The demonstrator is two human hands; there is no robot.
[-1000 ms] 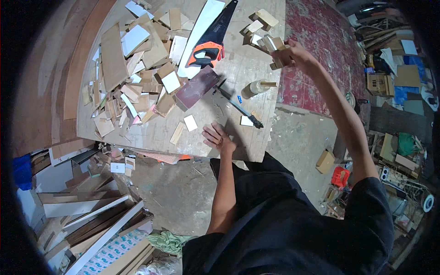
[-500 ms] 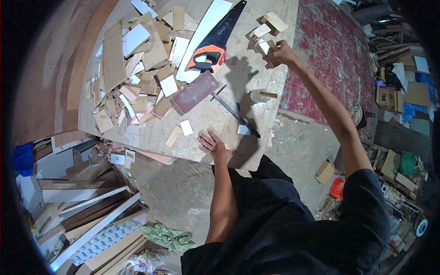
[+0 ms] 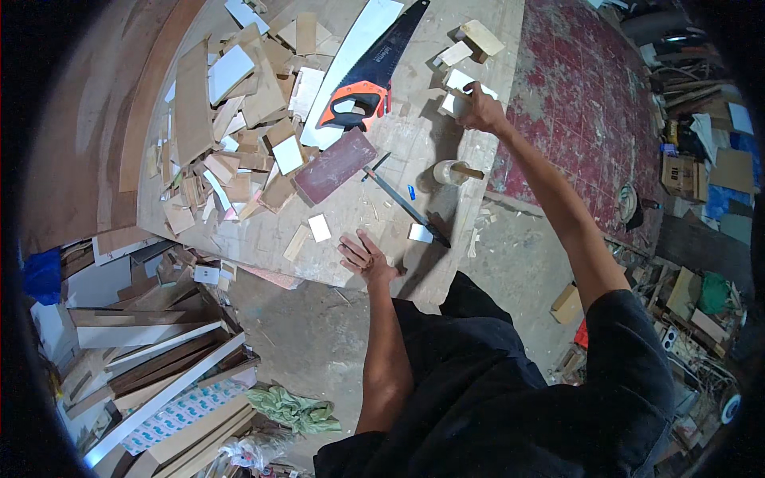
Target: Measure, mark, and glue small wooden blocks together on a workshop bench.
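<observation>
My left hand (image 3: 366, 258) lies flat near the table's front edge, fingers spread, holding nothing. At the far right of the table, my right hand (image 3: 483, 110) is closed on a small wooden block (image 3: 453, 106) with a pale face; the fingers partly cover it. Just beyond sit a white-topped block (image 3: 460, 79) and two more wooden blocks, a pale one (image 3: 453, 53) and a larger one (image 3: 482, 37). Nearer me stands a jar (image 3: 449, 172) with a wooden stick in it. A small white piece (image 3: 319, 228) and a thin wood strip (image 3: 297, 243) lie by my left hand.
A handsaw (image 3: 368, 88) with an orange and black handle lies on a long white board. Beside it are a dark red sanding block (image 3: 336, 166), a long thin file-like tool (image 3: 405, 204) and a heap of wood offcuts (image 3: 267, 88). Stacked boards (image 3: 159, 358) fill the lower left floor.
My right hand has come down slightly at the row of blocks, and the block in it sits lower. My left hand stays nearly in place on the table.
</observation>
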